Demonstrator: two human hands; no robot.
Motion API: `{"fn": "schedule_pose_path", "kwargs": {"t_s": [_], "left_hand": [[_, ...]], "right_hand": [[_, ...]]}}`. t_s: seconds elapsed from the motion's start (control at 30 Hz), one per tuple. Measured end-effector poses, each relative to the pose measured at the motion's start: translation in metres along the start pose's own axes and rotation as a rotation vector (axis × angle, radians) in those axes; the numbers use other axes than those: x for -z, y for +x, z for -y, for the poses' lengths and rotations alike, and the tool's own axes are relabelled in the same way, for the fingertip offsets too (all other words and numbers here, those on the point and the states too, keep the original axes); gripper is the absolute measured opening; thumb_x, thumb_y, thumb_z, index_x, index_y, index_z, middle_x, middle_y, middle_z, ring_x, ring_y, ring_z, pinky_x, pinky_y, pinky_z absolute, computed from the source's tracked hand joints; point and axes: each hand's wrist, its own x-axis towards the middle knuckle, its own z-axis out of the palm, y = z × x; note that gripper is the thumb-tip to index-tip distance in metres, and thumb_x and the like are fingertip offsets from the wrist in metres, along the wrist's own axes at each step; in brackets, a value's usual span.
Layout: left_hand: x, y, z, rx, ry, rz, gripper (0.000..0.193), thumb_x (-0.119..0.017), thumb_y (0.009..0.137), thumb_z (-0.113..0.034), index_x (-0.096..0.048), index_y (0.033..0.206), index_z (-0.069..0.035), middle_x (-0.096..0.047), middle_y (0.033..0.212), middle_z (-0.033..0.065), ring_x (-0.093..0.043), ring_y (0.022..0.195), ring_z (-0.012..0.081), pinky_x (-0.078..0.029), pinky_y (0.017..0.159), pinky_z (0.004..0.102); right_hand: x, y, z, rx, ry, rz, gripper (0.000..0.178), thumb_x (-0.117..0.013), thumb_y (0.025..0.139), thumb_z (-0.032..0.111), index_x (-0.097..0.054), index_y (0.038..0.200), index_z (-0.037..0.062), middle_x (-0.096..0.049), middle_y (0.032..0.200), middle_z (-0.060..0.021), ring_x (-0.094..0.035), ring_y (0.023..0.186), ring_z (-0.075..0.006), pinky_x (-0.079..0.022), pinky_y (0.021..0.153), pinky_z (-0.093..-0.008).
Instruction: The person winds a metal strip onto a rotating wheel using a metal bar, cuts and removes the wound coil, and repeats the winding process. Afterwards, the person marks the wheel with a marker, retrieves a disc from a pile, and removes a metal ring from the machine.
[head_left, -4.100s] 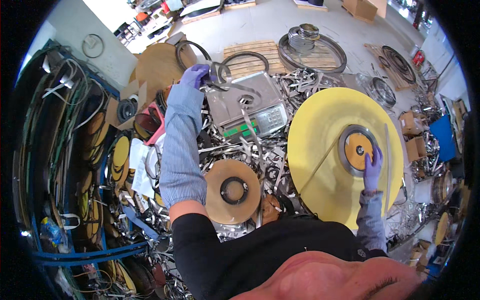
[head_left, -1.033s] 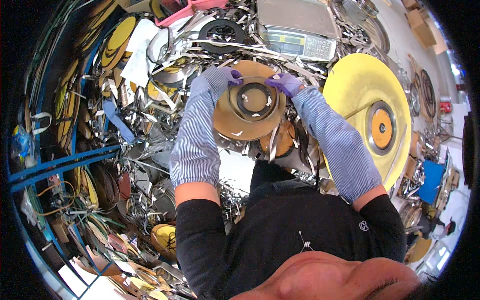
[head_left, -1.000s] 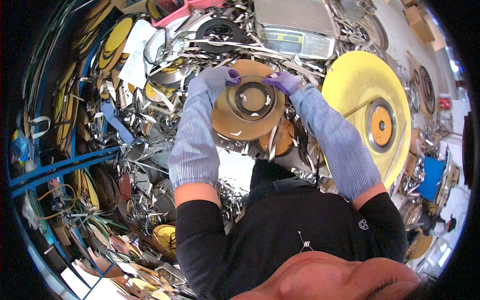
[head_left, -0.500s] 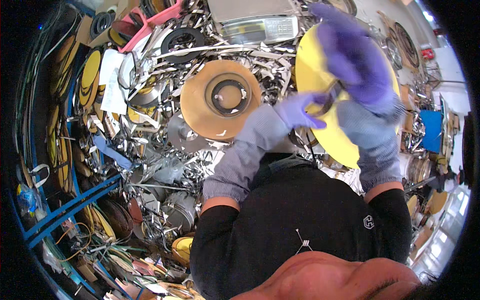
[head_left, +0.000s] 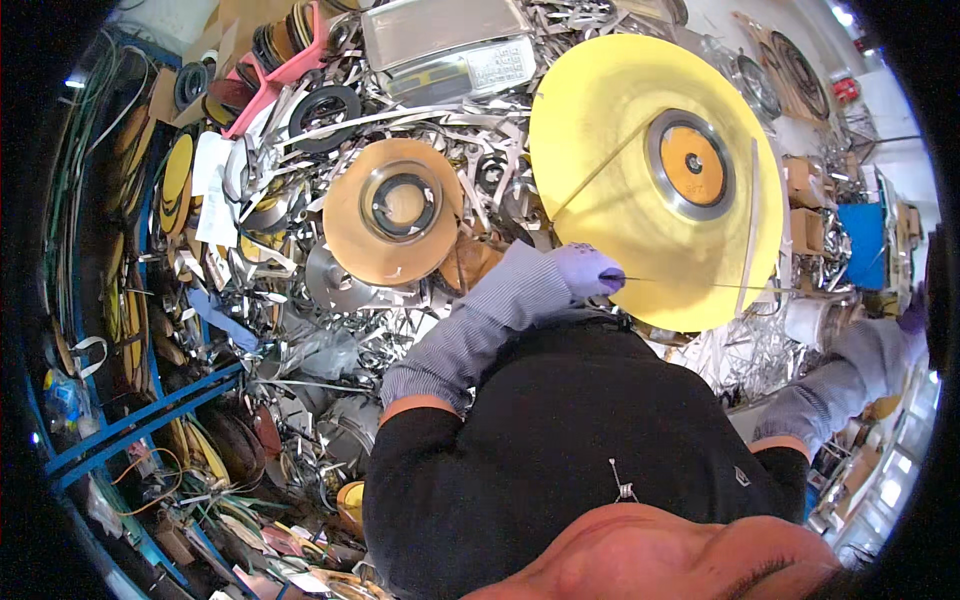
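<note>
A large yellow disc point(head_left: 600, 110) with a metal ring and an orange hub point(head_left: 694, 163) in its middle lies at the right of the bench. My left hand point(head_left: 588, 270), in a purple glove, is closed at the disc's lower left edge. From its fingers a thin strip point(head_left: 700, 286) runs rightward across the lower part of the disc. Far out at the right rim of the picture is my right hand point(head_left: 910, 318), gloved too; its fingers are lost in the dark edge. Another narrow strip point(head_left: 750, 225) stands out against the disc's right side.
An orange-brown disc point(head_left: 345, 210) with a dark ring sits left of the yellow one. A grey device with a keypad point(head_left: 500, 65) is at the back. Heaps of metal strip scraps point(head_left: 420, 120) cover the bench. Blue rack bars point(head_left: 150, 415) stand at the left.
My right hand has swung from above the yellow disc to the far right. My left hand has dropped slightly, and a strip now stretches from it. The disc's hub has come into view.
</note>
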Motion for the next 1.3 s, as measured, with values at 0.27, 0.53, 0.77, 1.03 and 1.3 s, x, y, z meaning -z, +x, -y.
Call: {"fn": "schedule_pose_path", "kwargs": {"t_s": [0.27, 0.53, 0.77, 1.03, 1.3], "left_hand": [[0.001, 0.084, -0.140, -0.409, 0.159, -0.070, 0.035, -0.049, 0.090, -0.039, -0.065, 0.099, -0.009, -0.067, 0.087, 0.0115, -0.065, 0.076, 0.0274, -0.050, 0.071, 0.0394], [0.027, 0.116, -0.133, 0.028, -0.400, 0.423, 0.030, -0.062, 0.087, -0.030, -0.065, 0.097, -0.002, -0.068, 0.076, 0.0083, -0.066, 0.061, 0.0164, -0.052, 0.060, 0.0312], [0.086, 0.088, -0.071, 0.430, -0.527, 0.385, 0.028, -0.066, 0.086, -0.026, -0.065, 0.100, -0.002, -0.069, 0.079, 0.0080, -0.065, 0.062, 0.0151, -0.052, 0.058, 0.0276], [0.164, 0.040, -0.043, 0.733, -0.342, 0.361, 0.026, -0.067, 0.085, -0.020, -0.064, 0.096, 0.004, -0.069, 0.079, 0.0095, -0.067, 0.065, 0.0169, -0.055, 0.063, 0.0284], [0.221, 0.051, 0.055, 0.734, -0.181, 0.171, 0.034, -0.070, 0.081, -0.028, -0.068, 0.099, 0.000, -0.070, 0.082, 0.0085, -0.063, 0.060, 0.0135, -0.051, 0.059, 0.0275]], "right_hand": [[-0.015, -0.151, -0.145, -0.424, -0.385, 1.392, 0.077, -0.057, 0.070, 0.006, -0.030, 0.141, -0.0032, -0.043, 0.139, -0.0163, -0.044, 0.126, -0.0261, -0.031, 0.106, -0.0356], [0.000, -0.100, -0.146, -1.368, -0.411, 1.573, 0.036, -0.067, 0.081, 0.007, -0.057, 0.113, -0.0057, -0.068, 0.083, -0.0113, -0.065, 0.064, -0.0161, -0.054, 0.060, -0.0262], [0.045, -0.021, -0.191, -1.311, -0.521, 1.612, 0.025, -0.066, 0.084, 0.013, -0.062, 0.100, -0.0059, -0.068, 0.079, -0.0124, -0.067, 0.065, -0.0183, -0.054, 0.061, -0.0283], [0.114, 0.059, -0.248, -1.211, -0.778, 1.460, 0.023, -0.071, 0.081, 0.020, -0.068, 0.088, -0.0025, -0.067, 0.070, -0.0085, -0.063, 0.055, -0.0131, -0.047, 0.048, -0.0235], [0.182, 0.149, -0.348, -1.014, -0.953, 1.062, 0.020, -0.071, 0.076, 0.018, -0.070, 0.085, -0.0001, -0.064, 0.067, -0.0034, -0.057, 0.058, -0.0099, -0.043, 0.053, -0.0224]]}}
